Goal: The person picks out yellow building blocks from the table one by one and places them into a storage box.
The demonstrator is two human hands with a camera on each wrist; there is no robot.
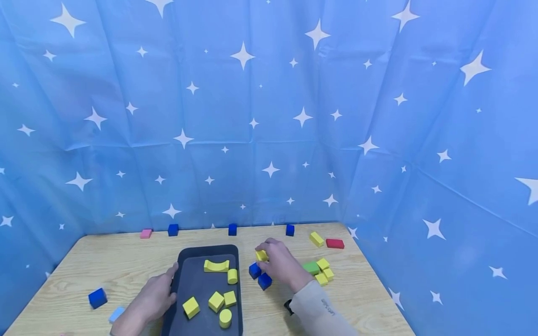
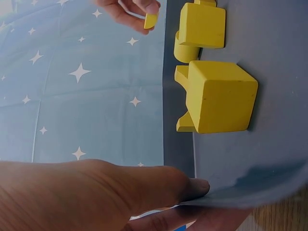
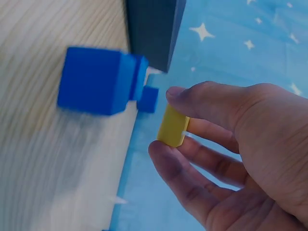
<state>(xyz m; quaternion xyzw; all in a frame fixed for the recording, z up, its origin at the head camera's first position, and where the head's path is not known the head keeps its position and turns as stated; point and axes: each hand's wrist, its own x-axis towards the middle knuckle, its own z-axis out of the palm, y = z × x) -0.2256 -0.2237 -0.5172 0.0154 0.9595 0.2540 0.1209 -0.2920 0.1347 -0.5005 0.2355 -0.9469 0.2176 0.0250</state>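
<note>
our right hand is pinching a yellow block near two blue blocks; we are judging it light, stiff, sturdy, best held by opposite faces. our left hand is gripping the tray.

Small dark lettering, on pale sleeve, too blurred to read

The left hand gripped the dark tray by its edge, and yellow blocks lay inside. Beyond, the right hand pinched a yellow piece before a star-patterned curtain.
</note>
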